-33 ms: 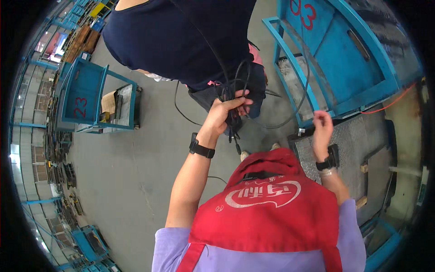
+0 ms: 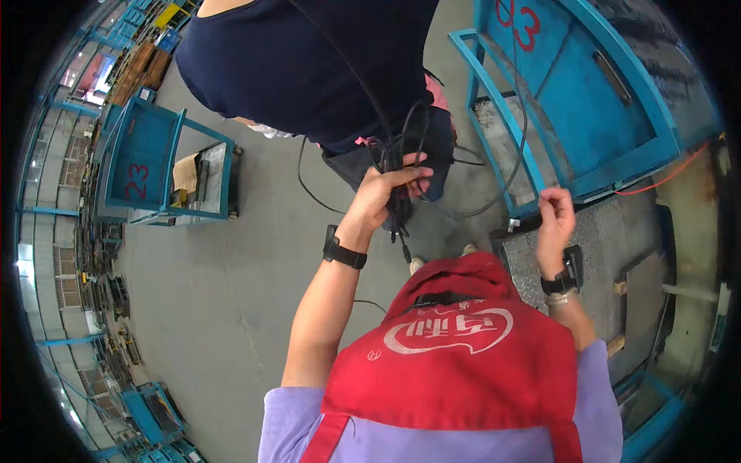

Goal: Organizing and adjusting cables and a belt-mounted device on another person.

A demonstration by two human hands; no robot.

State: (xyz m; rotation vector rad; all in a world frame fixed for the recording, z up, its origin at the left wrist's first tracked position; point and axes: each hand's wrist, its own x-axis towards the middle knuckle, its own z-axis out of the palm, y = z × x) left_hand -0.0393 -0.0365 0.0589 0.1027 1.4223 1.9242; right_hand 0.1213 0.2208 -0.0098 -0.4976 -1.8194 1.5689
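The left hand (image 2: 384,193) is closed around a bundle of black cables (image 2: 401,166), fingers wrapped over the top of the loops and thumb tucked beneath. A black band (image 2: 344,254) sits on its wrist. The bundle lies right in the grip, bunched in the palm, with its long axis running roughly near to far: loops rise past the fingers toward the person in the dark top (image 2: 309,62) standing just beyond, and loose plug ends dangle down on the near side. One strand (image 2: 505,166) leaves the bundle and arcs out to the right, up along the frame of the blue cart (image 2: 571,100).

The right hand (image 2: 554,217) is held up well to the right of the bundle, apart from it. Its fingertips are pinched together, but whether a thin strand sits between them I cannot tell. It hangs over the grey tread plate (image 2: 594,255) at the foot of the blue cart, with a dark watch on its wrist.

So the left hand is the one holding the cables; the right is nearer the trailing strand than the bundle itself. Far off to the left stands a second blue cart (image 2: 154,166) on the grey floor (image 2: 216,309).
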